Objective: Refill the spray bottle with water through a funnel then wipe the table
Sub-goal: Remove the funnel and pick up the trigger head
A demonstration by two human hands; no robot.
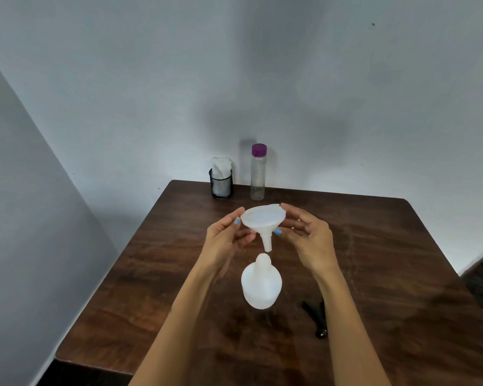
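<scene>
Spray bottle (261, 285) stands on the table (374, 260) near centre, with the funnel (262, 222) just above and behind it, spout tip over the neck but not touching. Left hand (226, 235) is at the funnel's left rim, right hand (307, 235) at its right rim. Mesh cup (221, 183) with tissue (221, 167) in it sits at the table's back edge against the wall, water bottle (258, 172) just right of it; sprayer head (317, 317) lies on the table right of the spray bottle and nearer the person.
</scene>
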